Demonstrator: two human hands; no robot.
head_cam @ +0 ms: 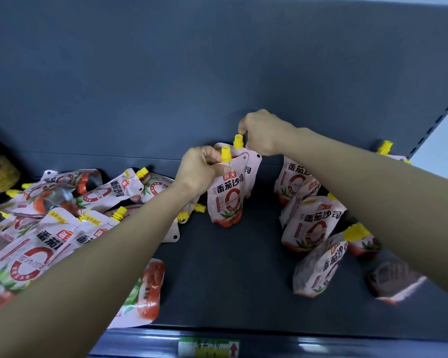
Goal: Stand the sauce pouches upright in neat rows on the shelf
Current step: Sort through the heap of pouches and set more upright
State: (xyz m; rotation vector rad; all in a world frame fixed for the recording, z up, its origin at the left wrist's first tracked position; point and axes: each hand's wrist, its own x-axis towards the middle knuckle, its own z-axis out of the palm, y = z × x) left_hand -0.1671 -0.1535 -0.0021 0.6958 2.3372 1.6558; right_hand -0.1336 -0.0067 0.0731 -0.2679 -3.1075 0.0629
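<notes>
Mid-shelf [243, 280], left grip [201, 169] pinches the front pouch [226, 200]; right grip [259, 133] pinches the rear pouch's cap [238, 141].

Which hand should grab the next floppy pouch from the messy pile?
Left, probably. The left hand holds the front pouch right beside the fallen pile. The right hand pinches the back pouch's cap, farther from it.

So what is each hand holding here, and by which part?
Left hand grips the front pouch by its top; right hand pinches the rear pouch at its yellow spout.
</notes>
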